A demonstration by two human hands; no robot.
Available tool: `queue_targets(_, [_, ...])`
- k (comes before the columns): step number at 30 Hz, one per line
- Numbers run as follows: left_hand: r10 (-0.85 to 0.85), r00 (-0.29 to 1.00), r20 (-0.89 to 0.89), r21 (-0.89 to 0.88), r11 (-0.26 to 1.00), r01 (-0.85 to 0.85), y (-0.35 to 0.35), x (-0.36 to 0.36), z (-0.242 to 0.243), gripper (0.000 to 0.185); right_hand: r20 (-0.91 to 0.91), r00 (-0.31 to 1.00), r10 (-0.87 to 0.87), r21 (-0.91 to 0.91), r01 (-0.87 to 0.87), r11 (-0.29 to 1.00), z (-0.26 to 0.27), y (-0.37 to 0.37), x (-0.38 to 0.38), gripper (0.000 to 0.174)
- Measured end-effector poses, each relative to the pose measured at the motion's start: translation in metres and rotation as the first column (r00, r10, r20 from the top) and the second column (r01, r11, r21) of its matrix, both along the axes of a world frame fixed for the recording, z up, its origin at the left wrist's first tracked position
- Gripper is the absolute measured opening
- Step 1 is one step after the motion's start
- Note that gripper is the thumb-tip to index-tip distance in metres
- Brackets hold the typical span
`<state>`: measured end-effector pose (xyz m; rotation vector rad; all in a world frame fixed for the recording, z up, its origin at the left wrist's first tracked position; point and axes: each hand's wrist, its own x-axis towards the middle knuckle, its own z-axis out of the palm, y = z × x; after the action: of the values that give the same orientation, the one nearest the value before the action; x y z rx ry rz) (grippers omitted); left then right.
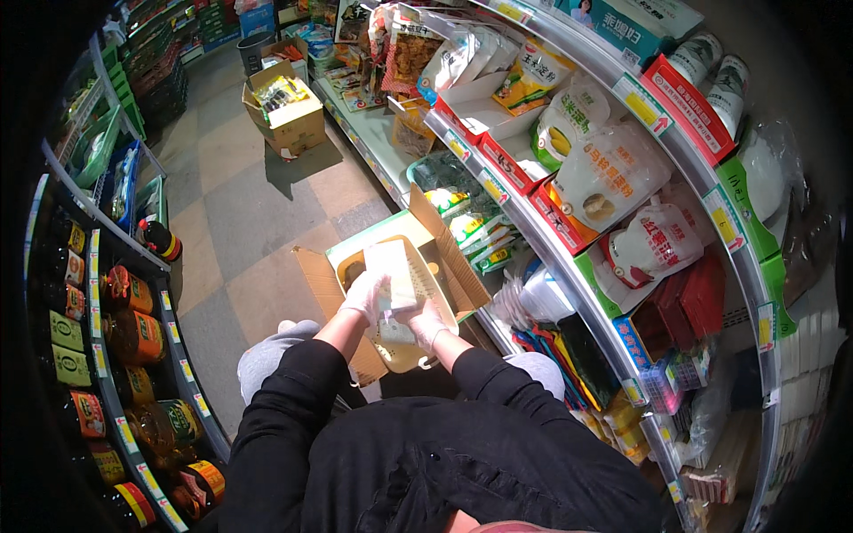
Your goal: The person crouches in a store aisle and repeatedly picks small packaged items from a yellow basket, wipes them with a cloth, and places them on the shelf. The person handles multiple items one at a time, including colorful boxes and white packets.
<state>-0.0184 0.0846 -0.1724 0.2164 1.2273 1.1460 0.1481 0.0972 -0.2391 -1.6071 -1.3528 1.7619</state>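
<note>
My left hand [363, 296], in a thin whitish glove, grips the left side of a pale rectangular package [393, 270]. On the package's lower right edge is my right hand [426, 323], gloved the same way. Both hands are over a cream perforated plastic basket [432, 266], which sits in an opened cardboard box [326, 293] with its flaps out. Beneath the hands, a grey item [396, 332] lies in the basket. Glare washes out the package's surface, so its exact kind cannot be told.
Shelves on the right hold starch bags [610, 176], red cartons and plastic wares. Bottles [136, 336] line the left shelves, and one dark bottle [160, 240] stands on the floor. A carton of packets [290, 123] and a dark bin [256, 53] are further up the aisle.
</note>
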Motion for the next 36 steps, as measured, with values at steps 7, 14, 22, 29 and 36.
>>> queue_targets(7, [0.027,0.998,-0.065,-0.014,1.0,-0.028,0.005,0.0,-0.01,0.033,0.406,0.844,0.351,0.169,-0.447,0.879,0.07,0.018,0.015,0.045])
queue_targets(14, [0.027,0.996,-0.088,-0.009,1.0,-0.028,0.012,-0.006,-0.033,0.034,0.602,0.765,0.229,0.312,-0.489,0.815,0.156,0.018,0.043,0.042])
queue_targets(22, [0.035,0.997,-0.073,0.026,0.999,-0.033,0.012,-0.012,-0.037,0.033,0.547,0.836,0.05,0.422,-0.327,0.845,0.228,0.003,0.085,0.033])
queue_targets(29, [0.079,0.99,-0.114,0.05,0.996,-0.073,-0.008,0.019,0.018,0.032,0.351,0.936,0.028,0.552,-0.231,0.801,0.259,-0.012,0.122,0.042])
queue_targets(36, [0.004,0.985,-0.17,0.115,0.993,0.016,-0.012,0.047,0.036,0.04,-0.792,0.609,0.042,0.193,0.185,0.964,0.285,-0.06,0.153,0.035])
